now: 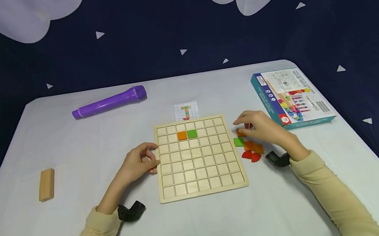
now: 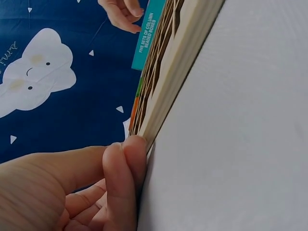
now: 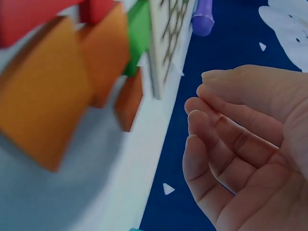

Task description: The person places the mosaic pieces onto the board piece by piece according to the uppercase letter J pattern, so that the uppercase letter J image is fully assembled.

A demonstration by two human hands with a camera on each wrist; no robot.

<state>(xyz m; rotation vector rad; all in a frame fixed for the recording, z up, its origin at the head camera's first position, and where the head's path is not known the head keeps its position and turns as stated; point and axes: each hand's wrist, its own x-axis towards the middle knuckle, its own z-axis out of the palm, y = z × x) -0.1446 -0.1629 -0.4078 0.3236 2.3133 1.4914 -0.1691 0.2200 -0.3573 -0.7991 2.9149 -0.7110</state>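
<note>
Grid board (image 1: 198, 157), pale wood, seven cells by seven, flat on the white bench (image 1: 208, 227) midway between the two hands. Two tiles seated: one orange tile (image 1: 182, 135) and one green tile (image 1: 192, 134), side by side in the second row from the far edge, third and fourth cells from the left.

Left hand (image 1: 140, 159): thumb and fingertips against the board's left edge, fingers loosely bent; I read this as steadying.

Right hand (image 1: 260, 126): just off the board's right edge, above the loose pieces, thumb and index tips nearly together, the gap narrow. I see no tile between them.

Loose stock, right of the board: orange tiles (image 1: 258, 148), one partly covered by the right hand in the head view; one loose green tile (image 1: 239, 142); two red pieces (image 1: 246, 154) with curved edges.

Reference card (image 1: 186, 111), beyond the board's far edge: small coloured figure on a printed grid.

Handling notes, my judgement: I would part the fingertips slightly, descend straight onto one tile and pinch opposite edges, since neighbours lie touching and could drag along. I would square the tile to the cell walls before releasing, and keep left-hand pressure light, lest the board skid.
</note>
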